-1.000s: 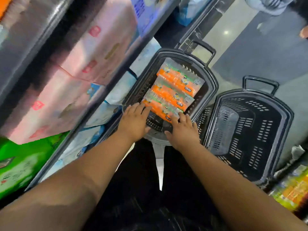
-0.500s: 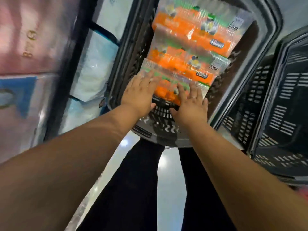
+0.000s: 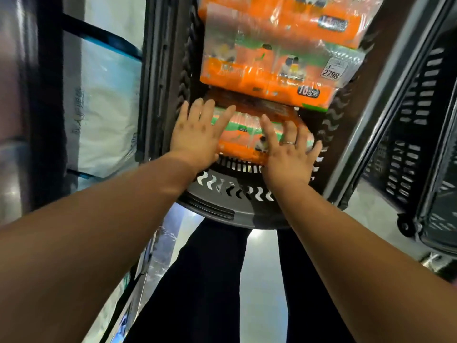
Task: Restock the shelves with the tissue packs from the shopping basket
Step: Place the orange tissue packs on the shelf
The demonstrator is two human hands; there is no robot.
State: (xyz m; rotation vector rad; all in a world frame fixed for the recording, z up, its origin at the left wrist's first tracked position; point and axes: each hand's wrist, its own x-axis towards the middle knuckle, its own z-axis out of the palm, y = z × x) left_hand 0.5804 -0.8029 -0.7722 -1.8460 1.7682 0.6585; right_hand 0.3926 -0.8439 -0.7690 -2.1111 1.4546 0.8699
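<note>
The nearest tissue pack (image 3: 247, 138) lies at the near end of the basket (image 3: 217, 210), its far edge under the next pack (image 3: 259, 78). The left hand (image 3: 195, 138) and right hand (image 3: 289, 152) rest flat, fingers spread, over its side edges.

Shop: price-tagged tissue packs (image 3: 267, 70) in shopping basket (image 3: 222, 209), stocked shelf (image 3: 49, 95) L of left hand (image 3: 195, 137), 2nd basket (image 3: 420, 120) R of right hand (image 3: 289, 159).

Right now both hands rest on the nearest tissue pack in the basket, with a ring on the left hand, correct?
No: the head view shows the ring on the right hand, not the left hand. Both rest on the nearest tissue pack.
</note>
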